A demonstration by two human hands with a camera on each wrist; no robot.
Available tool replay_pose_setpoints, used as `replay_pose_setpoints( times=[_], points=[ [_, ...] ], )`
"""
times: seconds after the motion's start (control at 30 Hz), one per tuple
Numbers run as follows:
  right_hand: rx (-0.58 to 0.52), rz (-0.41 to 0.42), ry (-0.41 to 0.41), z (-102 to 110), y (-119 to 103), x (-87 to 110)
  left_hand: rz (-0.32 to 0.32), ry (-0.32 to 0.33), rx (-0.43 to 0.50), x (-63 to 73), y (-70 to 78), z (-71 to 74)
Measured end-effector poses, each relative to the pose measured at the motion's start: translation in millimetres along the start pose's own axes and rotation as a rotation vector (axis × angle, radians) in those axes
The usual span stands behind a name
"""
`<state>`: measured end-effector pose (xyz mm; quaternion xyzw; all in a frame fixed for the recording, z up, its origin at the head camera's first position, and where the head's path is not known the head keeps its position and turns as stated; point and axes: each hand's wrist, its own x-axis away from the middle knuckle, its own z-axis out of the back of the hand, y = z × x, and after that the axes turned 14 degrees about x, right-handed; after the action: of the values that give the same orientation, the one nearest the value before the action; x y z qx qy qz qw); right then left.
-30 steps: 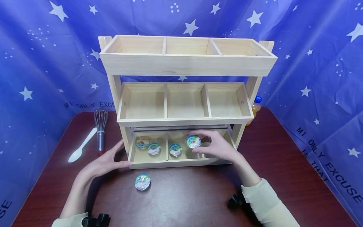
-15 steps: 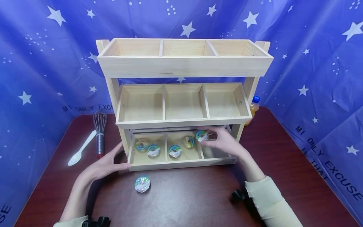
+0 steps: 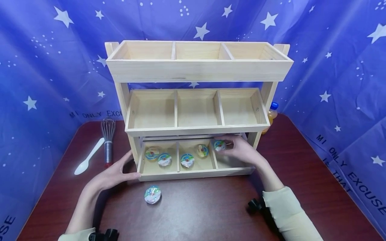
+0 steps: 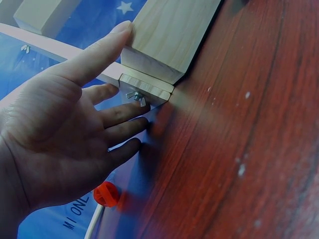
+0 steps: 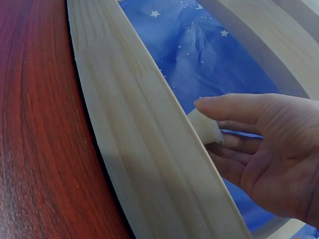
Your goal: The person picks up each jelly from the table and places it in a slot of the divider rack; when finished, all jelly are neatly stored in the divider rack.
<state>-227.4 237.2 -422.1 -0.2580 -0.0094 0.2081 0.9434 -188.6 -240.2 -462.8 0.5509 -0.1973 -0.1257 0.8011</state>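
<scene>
My right hand [image 3: 242, 149] pinches a small jelly cup [image 3: 219, 145] with a printed lid, at the back of the bottom tray's right compartment. In the right wrist view the cup's pale side [image 5: 206, 127] shows between thumb and fingers, behind the tray's front board. My left hand [image 3: 111, 172] rests at the left front corner of the wooden three-tier rack [image 3: 199, 71]. In the left wrist view the thumb touches the front board [image 4: 169, 37], and the outstretched fingers lie by the wing nut [image 4: 137, 97]. Another jelly cup [image 3: 152, 194] sits on the table before the rack.
Two jelly cups [image 3: 164, 160] lie in the bottom tray's left compartment and two jelly cups [image 3: 187, 160] in its middle one. Left of the rack lie a whisk [image 3: 108, 140] and a white spoon [image 3: 88, 157]. A blue-capped bottle [image 3: 272, 115] stands behind its right side.
My right hand has carried the jelly cup rightward from the middle compartment into the right one, uncovering a yellowish cup behind. The left hand has stayed at the rack's corner.
</scene>
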Motion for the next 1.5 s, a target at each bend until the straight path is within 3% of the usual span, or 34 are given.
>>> replay_pose_setpoints(
  times=[0.9,1.5],
  points=[
    [0.092,0.023,-0.021,-12.9,11.5,-1.9,-0.034,-0.01,-0.018,0.1,3.8,-1.6],
    [0.026,-0.007,-0.06,-3.7,11.0,-0.3,-0.02,-0.004,-0.002,-0.8,0.5,-0.6]
  ],
)
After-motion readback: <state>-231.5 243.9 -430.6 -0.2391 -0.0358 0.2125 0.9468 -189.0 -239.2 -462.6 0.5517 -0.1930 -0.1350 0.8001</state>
